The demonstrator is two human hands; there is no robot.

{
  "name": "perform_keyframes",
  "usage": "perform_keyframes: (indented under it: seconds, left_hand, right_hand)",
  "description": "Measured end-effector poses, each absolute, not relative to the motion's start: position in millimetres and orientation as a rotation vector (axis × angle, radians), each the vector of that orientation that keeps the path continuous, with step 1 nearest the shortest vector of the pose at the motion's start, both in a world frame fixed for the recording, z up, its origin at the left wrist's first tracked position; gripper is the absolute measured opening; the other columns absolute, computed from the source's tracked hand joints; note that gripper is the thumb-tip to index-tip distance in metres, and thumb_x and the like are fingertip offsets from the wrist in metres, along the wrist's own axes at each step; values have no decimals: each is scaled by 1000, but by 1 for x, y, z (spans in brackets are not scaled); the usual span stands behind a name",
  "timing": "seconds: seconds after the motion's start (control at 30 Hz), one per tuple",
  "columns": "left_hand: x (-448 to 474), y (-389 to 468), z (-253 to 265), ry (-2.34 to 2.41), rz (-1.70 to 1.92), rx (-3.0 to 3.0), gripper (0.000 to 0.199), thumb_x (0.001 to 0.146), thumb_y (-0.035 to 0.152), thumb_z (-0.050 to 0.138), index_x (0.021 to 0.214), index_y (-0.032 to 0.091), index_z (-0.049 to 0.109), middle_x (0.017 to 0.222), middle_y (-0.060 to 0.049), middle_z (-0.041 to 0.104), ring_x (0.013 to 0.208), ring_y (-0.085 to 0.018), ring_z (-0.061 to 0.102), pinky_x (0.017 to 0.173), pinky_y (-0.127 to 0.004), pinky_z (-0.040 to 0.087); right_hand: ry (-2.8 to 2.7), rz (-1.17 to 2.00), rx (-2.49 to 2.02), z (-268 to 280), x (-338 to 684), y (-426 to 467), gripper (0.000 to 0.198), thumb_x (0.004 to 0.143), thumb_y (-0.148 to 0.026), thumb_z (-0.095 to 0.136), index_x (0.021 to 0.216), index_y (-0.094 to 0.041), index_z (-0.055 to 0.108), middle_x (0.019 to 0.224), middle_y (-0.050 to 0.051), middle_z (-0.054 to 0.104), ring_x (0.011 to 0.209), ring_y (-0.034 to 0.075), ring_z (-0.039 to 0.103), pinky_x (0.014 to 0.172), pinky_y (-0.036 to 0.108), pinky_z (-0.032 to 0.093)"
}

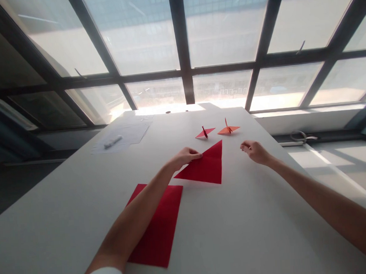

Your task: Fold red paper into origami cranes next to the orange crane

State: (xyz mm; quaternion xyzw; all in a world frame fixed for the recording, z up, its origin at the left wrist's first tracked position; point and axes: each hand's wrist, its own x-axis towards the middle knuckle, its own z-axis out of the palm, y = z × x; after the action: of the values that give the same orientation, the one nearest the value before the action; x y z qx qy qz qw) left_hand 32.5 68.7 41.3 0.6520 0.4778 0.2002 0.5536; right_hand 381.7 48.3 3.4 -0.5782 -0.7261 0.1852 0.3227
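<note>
Well, my left grip [184, 158] pinches the red triangle [209, 167] by its upper left edge, thumb against fingers; whether its lower edge meets the worktop [66, 210] I cannot tell. To the right, my right grip [254, 151] has its fingers curled with no object showing; how fully they close is unclear. With just one side pinched, I judge the right corners could sag, and squeezing too hard could crease the paper off line. Near its far corner stand a red paper crane [205, 132] and an orange paper crane [228, 129]; a careless sweep could topple them. On the near left, my forearm [129, 221] crosses over a red sheet [164, 225] and might drag it askew. On the far left lie white sheets [136, 131] with a pale pen-like object [113, 142]; I can read no writing there, nor any brand or label elsewhere.
</note>
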Motion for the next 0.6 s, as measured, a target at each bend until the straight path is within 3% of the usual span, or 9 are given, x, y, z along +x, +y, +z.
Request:
perform_keyframes:
  seconds: [0.13, 0.23, 0.33, 0.4, 0.47, 0.6]
  left_hand:
    - [51, 70, 15, 1060, 819, 1274, 52, 71, 57, 75, 101, 14, 73, 90, -10, 74, 78, -24, 69, 67, -33, 55]
    - [62, 66, 1, 998, 940, 1174, 50, 72, 56, 76, 97, 14, 71, 91, -10, 73, 77, -20, 68, 71, -32, 56]
    - [66, 62, -7, 1017, 960, 1202, 47, 78, 54, 70, 102, 14, 69, 95, -9, 71, 77, -18, 67, 73, -31, 55]
    - [68, 59, -8, 1094, 1007, 1286, 46, 85, 50, 63, 118, 17, 63, 105, -9, 69, 79, -17, 66, 72, -30, 54]
    - [70, 56, -7, 1205, 1123, 1461, 46, 88, 41, 61, 130, 22, 55, 119, -10, 62, 90, -18, 65, 77, -31, 53]
    - [78, 44, -3, 1209, 1157, 1884, 42, 88, 35, 61, 128, 24, 57, 132, -11, 52, 112, -24, 57, 95, -37, 48]
  right_hand:
    - [-1558, 1181, -1278, 2, 334, 39, 49, 93, -57, 47, 111, -15, 65, 103, 13, 72, 82, 20, 68, 67, 29, 53]
    - [-1426, 1470, -1079, 2, 306, 33, 46, 86, -54, 62, 112, -16, 68, 105, 12, 73, 93, 24, 69, 76, 33, 56]
    - [-1297, 1533, -981, -4, 296, 30, 42, 75, -39, 77, 110, -16, 70, 107, 10, 74, 96, 25, 69, 82, 35, 57]
    - [-1223, 1501, -1010, -9, 296, 31, 39, 72, -35, 79, 105, -15, 72, 103, 10, 75, 90, 24, 70, 79, 33, 57]
    - [-1174, 1463, -1062, -14, 297, 33, 36, 70, -34, 80, 100, -15, 73, 98, 9, 76, 85, 22, 71, 75, 31, 57]
    - [-1228, 1422, -1076, -16, 298, 32, 37, 69, -36, 80, 99, -16, 72, 97, 8, 76, 84, 22, 71, 74, 30, 57]
